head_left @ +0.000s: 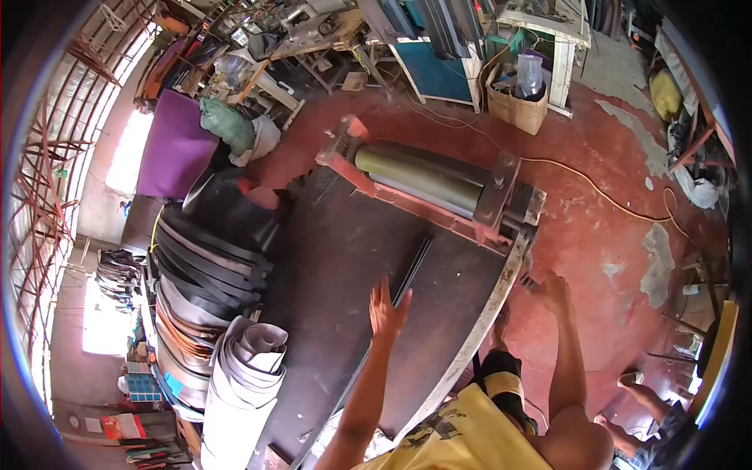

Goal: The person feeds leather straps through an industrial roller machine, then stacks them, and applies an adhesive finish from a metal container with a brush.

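Nearest me, the person's left hand is hovering spread and empty over the dark sheet on the workbench, fingers pointing up toward the green roller. That sheet is running lengthwise into the roller (straight ahead of the palm). Off the bench's right edge, the right hand is reaching at something small; whether it is gripping, I cannot tell.

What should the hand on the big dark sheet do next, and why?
Probably slide the dark sheet toward the roller. The left hand lies open and flat on it, beside a long seam, and the sheet's far edge already lies at the roller. The right hand is at the table's right edge, near the machine's end.
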Demonstrator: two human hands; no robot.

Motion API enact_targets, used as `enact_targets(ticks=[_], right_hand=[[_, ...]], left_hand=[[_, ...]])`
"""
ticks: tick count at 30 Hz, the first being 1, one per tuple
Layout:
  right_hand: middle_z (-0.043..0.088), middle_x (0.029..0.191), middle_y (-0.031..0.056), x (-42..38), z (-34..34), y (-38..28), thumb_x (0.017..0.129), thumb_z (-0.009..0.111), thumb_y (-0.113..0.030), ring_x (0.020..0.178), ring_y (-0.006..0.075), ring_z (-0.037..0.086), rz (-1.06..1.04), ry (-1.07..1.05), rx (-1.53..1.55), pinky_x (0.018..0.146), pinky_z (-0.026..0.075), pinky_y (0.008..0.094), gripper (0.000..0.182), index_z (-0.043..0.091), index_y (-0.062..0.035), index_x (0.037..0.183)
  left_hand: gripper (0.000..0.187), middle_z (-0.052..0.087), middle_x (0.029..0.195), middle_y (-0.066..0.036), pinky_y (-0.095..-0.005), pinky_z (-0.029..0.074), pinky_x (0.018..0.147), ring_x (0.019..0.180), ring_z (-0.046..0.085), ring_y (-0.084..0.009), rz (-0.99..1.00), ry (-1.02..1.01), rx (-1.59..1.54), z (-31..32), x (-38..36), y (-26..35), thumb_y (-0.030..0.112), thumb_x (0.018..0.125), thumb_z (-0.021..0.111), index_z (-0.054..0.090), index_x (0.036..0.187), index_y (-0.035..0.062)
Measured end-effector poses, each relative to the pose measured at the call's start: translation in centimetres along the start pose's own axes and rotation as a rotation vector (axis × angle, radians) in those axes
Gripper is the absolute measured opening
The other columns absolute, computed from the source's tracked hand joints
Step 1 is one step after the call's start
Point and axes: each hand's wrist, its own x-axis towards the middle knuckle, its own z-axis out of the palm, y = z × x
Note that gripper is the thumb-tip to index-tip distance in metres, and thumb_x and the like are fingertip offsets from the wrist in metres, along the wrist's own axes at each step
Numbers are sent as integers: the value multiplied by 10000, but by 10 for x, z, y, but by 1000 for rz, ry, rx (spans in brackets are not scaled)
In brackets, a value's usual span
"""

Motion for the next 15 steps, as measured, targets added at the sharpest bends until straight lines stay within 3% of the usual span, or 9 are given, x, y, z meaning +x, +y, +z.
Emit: enact_targets(ticks=[2,3,5,8,11,13,15], right_hand=[[701,1012,182,-37,33,39,681,865,-385,989,333,689,-101,491,-367,874,520,532,783,558,-85,1336],[703,964,176,90,3,6,668,867,-385,949,340,694,-228,555,-318,838,532,522,736,594,-77,1277],[709,869,165,84,41,43,640,871,-384,870,354,705,-206,332,-310,766,555,501,647,667,-59,1161],[718,864,181,95,93,57,637,860,-415,855,370,707,93,488,-151,721,565,484,549,713,-51,1020],[722,900,205,61,89,35,654,838,-461,869,385,706,100,322,-141,749,561,491,524,726,-53,964],[723,853,205,34,110,40,660,825,-498,837,382,713,29,376,-294,740,559,493,496,741,-61,880],[715,788,189,-51,71,-26,673,814,-500,793,367,714,-4,285,-297,713,555,486,460,747,-78,843]], left_hand=[[699,545,1359,-214,-501,464,994,1208,548,-406,-45,-162,93,-12,-9,14,485,882,693,484,1437,113],[674,569,1327,-212,-498,476,975,1181,567,-402,33,-1,106,19,110,15,480,881,697,517,1407,99],[629,616,1263,-209,-491,500,937,1128,604,-395,3,-92,118,17,85,23,471,877,704,583,1347,70],[559,678,1134,-204,-471,522,906,1035,652,-386,-41,-60,1,12,68,19,455,860,730,665,1249,58],[495,710,1019,-197,-444,552,845,934,687,-381,55,108,-105,15,69,15,431,849,749,705,1200,86],[472,713,1019,-185,-436,560,821,916,694,-375,50,131,-149,5,82,24,406,842,760,708,1189,90],[456,715,1013,-172,-431,566,794,897,699,-370,42,130,-175,-13,83,35,388,834,771,711,1176,93]])
